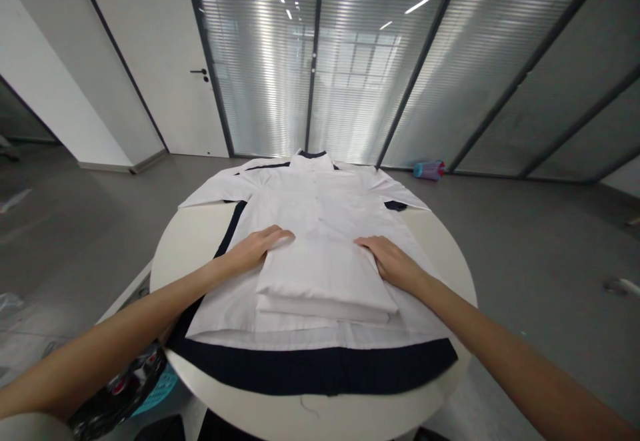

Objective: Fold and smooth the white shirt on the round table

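Observation:
A folded white garment (pixel 325 281) lies as a flat bundle on a spread white shirt (pixel 320 194), whose sleeves reach out over the far side of the table. My left hand (pixel 263 244) is at the bundle's left side, fingers closed on its edge. At the right side my right hand (pixel 393 261) grips the opposite edge, its fingertips over the cloth. Some fingers of both hands are hidden by the fabric. Under the white shirt is a dark navy cloth (pixel 320 367), showing along the near hem and the left side.
A round white table (pixel 175 241) bears the clothes. Below its left side are a blue basket (pixel 159 387) and a shiny black plastic bag (pixel 125 394). A blue and pink basket (pixel 429 170) lies on the floor by the glass partition (pixel 360 61). A door (pixel 155 47) stands at the back left.

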{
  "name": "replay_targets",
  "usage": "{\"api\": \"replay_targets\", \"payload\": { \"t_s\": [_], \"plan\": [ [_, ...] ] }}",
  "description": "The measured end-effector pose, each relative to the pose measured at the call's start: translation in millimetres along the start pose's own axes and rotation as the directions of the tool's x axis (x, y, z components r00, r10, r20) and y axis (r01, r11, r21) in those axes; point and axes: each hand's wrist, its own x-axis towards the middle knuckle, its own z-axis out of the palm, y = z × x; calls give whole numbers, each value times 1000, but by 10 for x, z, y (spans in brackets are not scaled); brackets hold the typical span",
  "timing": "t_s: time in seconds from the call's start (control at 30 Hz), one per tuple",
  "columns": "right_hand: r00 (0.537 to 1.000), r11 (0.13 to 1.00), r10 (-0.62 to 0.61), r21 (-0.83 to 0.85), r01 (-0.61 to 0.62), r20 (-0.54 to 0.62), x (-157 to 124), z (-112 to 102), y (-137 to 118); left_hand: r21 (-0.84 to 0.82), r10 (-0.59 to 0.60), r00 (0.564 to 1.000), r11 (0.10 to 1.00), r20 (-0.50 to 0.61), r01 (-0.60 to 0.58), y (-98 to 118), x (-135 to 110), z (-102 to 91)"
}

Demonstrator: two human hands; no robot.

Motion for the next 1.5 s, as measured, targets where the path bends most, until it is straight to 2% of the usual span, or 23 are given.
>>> {"api": "replay_targets", "payload": {
  "t_s": [0.1,0.2,0.3,0.43,0.53,0.63,0.7,0.77,0.8,0.87,0.93,1.0,1.07,1.17,1.37,1.5],
  "plan": [
    [997,996,-81,-36,81,19,-37,4,46,7,69,998,998,3,-69,-83,-8,20],
    [997,995,-83,-57,83,-6,-58,21,85,71,106,993,992,-42,-103,-146,-41,52],
    [999,998,-42,-43,42,-2,-26,26,91,81,43,998,996,-55,-38,-169,-58,62],
    [998,996,15,-93,-9,67,56,29,63,57,4,1000,998,5,-5,-188,-30,35],
    [994,978,60,-206,-40,89,78,-2,61,52,14,998,998,61,-17,-197,-21,-55],
    [985,988,80,-144,-57,156,103,-157,65,30,10,994,999,107,-13,-156,-25,-240],
    [979,996,85,-45,-78,183,179,-308,13,-28,-14,998,999,58,16,-62,8,-366],
    [983,988,146,29,-150,113,317,-419,-133,-94,-88,996,992,-15,86,111,94,-422],
    [979,978,197,59,-199,52,399,-439,-242,-113,-120,992,987,-25,116,226,150,-408],
    [960,954,278,125,-274,-16,543,-391,-501,-96,-137,990,985,36,140,488,257,-292],
    [959,950,280,128,-284,50,612,-253,-743,-22,-113,987,993,118,116,739,306,-86],
    [955,962,250,67,-263,162,585,-89,-895,70,-103,985,993,138,94,920,276,145],
    [947,972,228,2,-235,228,501,41,-941,157,-96,990,984,106,79,1008,194,335],
    [948,977,211,-40,-208,237,380,134,-905,245,-72,995,968,65,54,1019,81,482],
    [958,979,201,-24,-200,205,350,129,-870,275,-33,999,961,41,20,997,67,470],
    [946,965,240,55,-257,218,557,0,-781,219,-30,999,975,16,26,884,183,246]
  ]
}}
